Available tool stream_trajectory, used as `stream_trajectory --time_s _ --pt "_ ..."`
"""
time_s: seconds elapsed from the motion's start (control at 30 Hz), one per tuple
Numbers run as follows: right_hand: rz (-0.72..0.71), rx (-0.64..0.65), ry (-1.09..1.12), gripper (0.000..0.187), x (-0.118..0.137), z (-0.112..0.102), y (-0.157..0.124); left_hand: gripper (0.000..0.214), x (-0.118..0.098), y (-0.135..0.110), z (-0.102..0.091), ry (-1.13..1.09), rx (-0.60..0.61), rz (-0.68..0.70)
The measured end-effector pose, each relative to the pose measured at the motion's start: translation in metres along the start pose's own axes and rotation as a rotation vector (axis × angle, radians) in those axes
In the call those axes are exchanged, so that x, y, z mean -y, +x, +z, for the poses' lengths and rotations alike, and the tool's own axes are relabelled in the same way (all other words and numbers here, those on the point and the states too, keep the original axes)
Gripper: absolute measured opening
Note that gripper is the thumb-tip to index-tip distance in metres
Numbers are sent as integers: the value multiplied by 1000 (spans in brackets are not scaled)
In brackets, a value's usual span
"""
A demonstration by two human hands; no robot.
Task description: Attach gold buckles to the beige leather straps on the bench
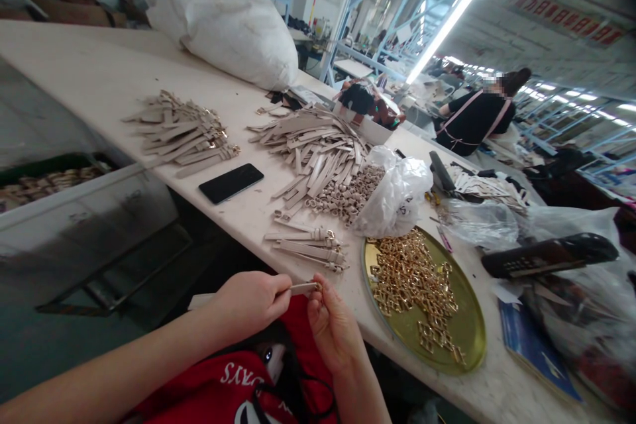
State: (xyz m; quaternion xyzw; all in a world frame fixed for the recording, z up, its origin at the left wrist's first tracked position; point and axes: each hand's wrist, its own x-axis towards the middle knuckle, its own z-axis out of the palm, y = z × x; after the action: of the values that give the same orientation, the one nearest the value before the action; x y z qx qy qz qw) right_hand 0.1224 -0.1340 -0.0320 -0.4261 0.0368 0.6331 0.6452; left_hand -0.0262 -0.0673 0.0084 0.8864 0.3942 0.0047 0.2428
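Observation:
My left hand (258, 301) is closed around a pale strap (301, 289), whose tail sticks out behind it to the left. At the strap's other end, the fingers of my right hand (330, 318) pinch a small metallic buckle (317, 286). Both hands are above my lap at the table's front edge. Just beyond them lies a small group of buckled straps (311, 248). To the right, a round gold tray (467, 318) carries a heap of gold buckles (412, 271). Small beige loops (348, 195) are piled farther back, beside a big heap of loose straps (318, 139).
A black phone (231, 183) lies near another strap pile (183, 129). A clear plastic bag (397, 189) touches the loops. A large white sack (223, 20) rests at the back. At right are a blue booklet (536, 351) and a black object (551, 255). A person (477, 116) works beyond.

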Motion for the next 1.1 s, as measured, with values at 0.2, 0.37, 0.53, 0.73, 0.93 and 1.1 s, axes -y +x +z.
stream_trajectory --time_s 0.2,0.37,0.53,0.73,0.93,1.1 --pt "-13 21 -34 13 -4 -4 1 28 -3 -2 -2 -120 73 47" --pt "-69 83 -64 21 -11 2 -6 31 -6 -1 -4 -406 139 39" --pt "-75 115 -103 29 -15 7 -15 31 -7 1 1 -572 172 44" --pt "-60 148 -88 29 -10 4 -10 30 -4 -4 1 -683 171 16" --pt "-117 142 -143 29 -15 5 -5 29 2 1 8 -774 206 12" --pt "-96 123 -174 31 -22 4 -6 25 -1 7 23 -750 135 1"
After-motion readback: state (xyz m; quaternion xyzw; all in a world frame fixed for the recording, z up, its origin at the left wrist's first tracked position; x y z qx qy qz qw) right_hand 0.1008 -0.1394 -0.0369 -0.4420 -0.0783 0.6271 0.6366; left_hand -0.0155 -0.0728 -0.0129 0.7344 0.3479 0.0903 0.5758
